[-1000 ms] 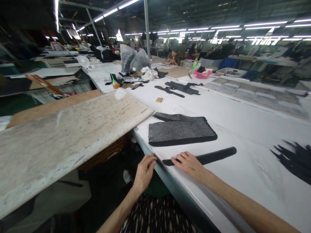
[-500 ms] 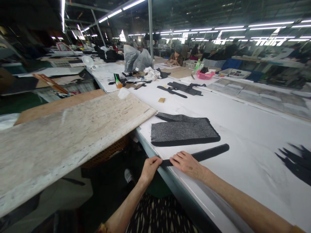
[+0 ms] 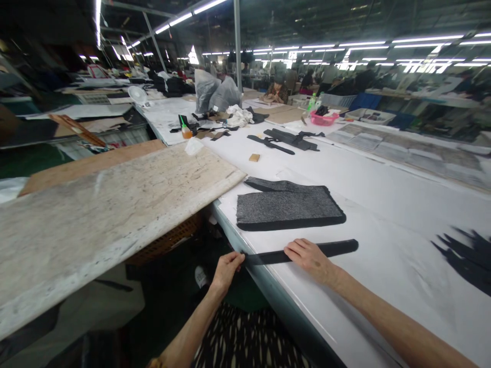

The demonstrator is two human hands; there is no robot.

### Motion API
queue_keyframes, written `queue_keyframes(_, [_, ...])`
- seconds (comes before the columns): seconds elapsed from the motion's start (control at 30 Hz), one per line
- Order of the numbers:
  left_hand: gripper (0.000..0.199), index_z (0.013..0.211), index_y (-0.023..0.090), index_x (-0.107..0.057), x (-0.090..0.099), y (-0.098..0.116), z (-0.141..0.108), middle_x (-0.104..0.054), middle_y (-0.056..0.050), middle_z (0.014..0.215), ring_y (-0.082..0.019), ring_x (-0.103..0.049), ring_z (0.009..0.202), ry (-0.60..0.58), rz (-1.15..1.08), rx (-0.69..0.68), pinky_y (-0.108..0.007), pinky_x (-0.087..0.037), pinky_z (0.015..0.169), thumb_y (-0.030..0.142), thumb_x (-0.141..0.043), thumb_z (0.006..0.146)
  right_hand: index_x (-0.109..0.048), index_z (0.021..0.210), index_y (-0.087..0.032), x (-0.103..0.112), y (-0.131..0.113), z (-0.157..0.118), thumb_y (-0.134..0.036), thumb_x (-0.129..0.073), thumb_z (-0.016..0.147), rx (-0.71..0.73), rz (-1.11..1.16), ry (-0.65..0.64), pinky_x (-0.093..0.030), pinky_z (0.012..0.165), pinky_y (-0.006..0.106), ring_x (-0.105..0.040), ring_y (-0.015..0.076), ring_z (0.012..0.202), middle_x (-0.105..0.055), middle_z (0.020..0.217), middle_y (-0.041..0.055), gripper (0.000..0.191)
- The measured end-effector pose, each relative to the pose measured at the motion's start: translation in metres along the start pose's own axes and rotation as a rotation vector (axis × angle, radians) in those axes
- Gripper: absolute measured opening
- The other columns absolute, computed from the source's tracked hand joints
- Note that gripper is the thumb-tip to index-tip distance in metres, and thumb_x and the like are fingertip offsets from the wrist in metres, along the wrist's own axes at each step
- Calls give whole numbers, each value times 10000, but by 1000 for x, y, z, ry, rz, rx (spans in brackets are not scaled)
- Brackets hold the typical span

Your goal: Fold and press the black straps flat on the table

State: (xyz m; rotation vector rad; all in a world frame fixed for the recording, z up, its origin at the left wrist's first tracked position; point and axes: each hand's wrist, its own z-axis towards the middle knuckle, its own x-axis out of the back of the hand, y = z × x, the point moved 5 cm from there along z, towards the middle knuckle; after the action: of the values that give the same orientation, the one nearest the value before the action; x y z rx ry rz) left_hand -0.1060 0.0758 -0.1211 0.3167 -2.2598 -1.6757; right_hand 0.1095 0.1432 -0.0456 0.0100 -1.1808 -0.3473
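A long black strip [image 3: 268,257] lies across the front edge of the white table [image 3: 383,230]. Its left end is pinched in my left hand [image 3: 229,268], just off the table edge. My right hand [image 3: 309,258] rests on the strip's middle, fingers together and pressed on it; whether they grip it is hidden. Behind the strip lies a stack of grey knitted fabric with dark edges [image 3: 289,207], with a narrower folded piece [image 3: 264,184] at its back.
A worn pale board [image 3: 126,204] stands at the left. Black pieces [image 3: 468,258] lie at the right edge. Farther back are dark strips [image 3: 293,139], a small tan block [image 3: 254,157], a pink basket [image 3: 324,118] and grey bags [image 3: 224,94]. A person [image 3: 276,92] sits beyond.
My left hand has moved left with the strip's end, and my right hand has shifted right along the strip. The strip's far end now sits slightly lower in view.
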Motion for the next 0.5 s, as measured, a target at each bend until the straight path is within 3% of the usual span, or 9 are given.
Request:
queue_keyframes(0.3, [363,455,173,-562,15,-35,5,-434,38,416,-102,-379,461,62,11,68,-242,-323,493,515,-652,538,-589,947,-81,9,5,-22,4,-358,866,22,-35,-3,-416,702,313,-495,173,791,-562,852,85,260])
queue_keyframes(0.5, [410,448,172,-552,31,-70,9,-426,41,416,-98,-372,448,143,-9,154,-243,-308,474,557,-692,460,-582,892,-101,-2,-8,1,9,-422,842,63,-64,-44,-383,679,302,-467,157,750,-547,835,54,201])
